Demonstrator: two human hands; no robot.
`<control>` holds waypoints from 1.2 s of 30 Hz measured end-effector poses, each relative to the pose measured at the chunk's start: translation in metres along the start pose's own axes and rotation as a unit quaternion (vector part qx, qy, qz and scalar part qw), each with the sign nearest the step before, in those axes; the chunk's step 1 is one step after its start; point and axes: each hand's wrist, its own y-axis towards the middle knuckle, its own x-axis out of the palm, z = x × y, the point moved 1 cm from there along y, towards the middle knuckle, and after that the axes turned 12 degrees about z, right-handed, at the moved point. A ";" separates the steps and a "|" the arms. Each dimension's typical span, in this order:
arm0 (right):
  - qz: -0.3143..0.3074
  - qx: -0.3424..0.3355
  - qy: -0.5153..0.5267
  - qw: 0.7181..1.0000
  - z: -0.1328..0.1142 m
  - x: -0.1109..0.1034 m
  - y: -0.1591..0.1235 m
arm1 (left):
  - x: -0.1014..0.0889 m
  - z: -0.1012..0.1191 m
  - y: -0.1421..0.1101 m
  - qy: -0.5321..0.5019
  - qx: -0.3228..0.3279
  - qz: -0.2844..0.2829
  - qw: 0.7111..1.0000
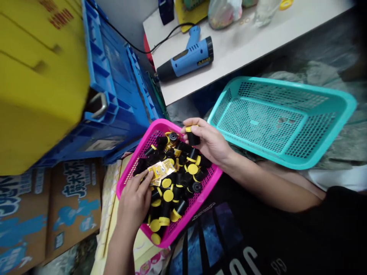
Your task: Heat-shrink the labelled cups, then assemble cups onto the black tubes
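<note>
My right hand (213, 143) grips a small black cylinder with a yellow cap (193, 136), held over the far rim of a pink basket (208, 191). At the basket's left side, my left hand (134, 198) has its fingertips on a shiny yellow and clear packet (160, 170). The packet lies over the heap, and my left thumb is mostly hidden. Many more black cylinders with yellow caps (168, 195) fill the basket, lying at all angles; a few show a dark ridged end.
A turquoise basket (311, 162) stands to the right. Behind, a blue heat gun (190, 61) with a black cord lies on a white table (237, 49), near a plastic bag (222, 15). Blue crates (114, 76), a yellow box (40, 88) and printed cartons (74, 206) crowd the left.
</note>
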 end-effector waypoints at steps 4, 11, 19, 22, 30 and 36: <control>0.012 -0.012 -0.023 1.000 0.000 0.003 0.000 | 0.000 0.011 0.000 -0.084 -0.138 0.049 0.986; 0.019 -0.037 -0.051 0.998 0.002 0.004 -0.001 | 0.014 0.024 0.028 -0.090 -0.259 0.043 0.961; 0.032 -0.044 -0.085 0.995 0.002 0.006 -0.001 | 0.016 0.029 0.035 -0.123 -0.041 0.018 0.991; 0.023 -0.050 -0.089 0.995 0.003 0.007 -0.001 | 0.016 0.026 0.034 -0.161 -0.085 0.006 0.983; 0.013 -0.057 -0.097 0.994 0.005 0.008 0.001 | 0.000 0.033 0.028 -0.228 -0.183 -0.013 0.956; 0.011 -0.066 -0.094 0.993 0.009 0.012 0.002 | 0.009 0.023 0.018 -0.232 -0.181 0.012 0.956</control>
